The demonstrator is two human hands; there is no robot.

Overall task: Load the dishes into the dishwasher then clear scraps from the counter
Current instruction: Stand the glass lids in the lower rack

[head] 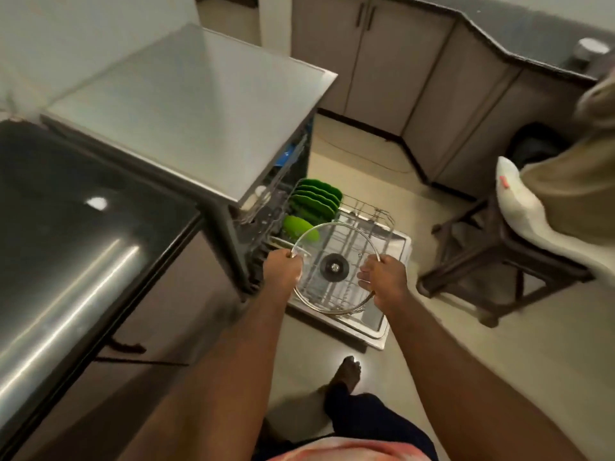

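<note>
Room: green plates (316,198) at back, dishwasher rack (372,224) front bare
Lid: glass lid (334,244) near flat, underside up
Hands: left hand (283,270), right hand (383,278) gripping its rim

Rack: dishwasher's lower rack (376,214) pulled out over the open door (376,331), w/ a row of green plates (317,199) standing on edge at its far-left end.
Floor: pale floor (532,361) below us; our bare foot (347,371) planted nr the door, dark-framed stool (545,262) standing at right.
Counter: dark glossy counter (66,211) at our left, the machine's steel top (186,111) just beside it.
</note>
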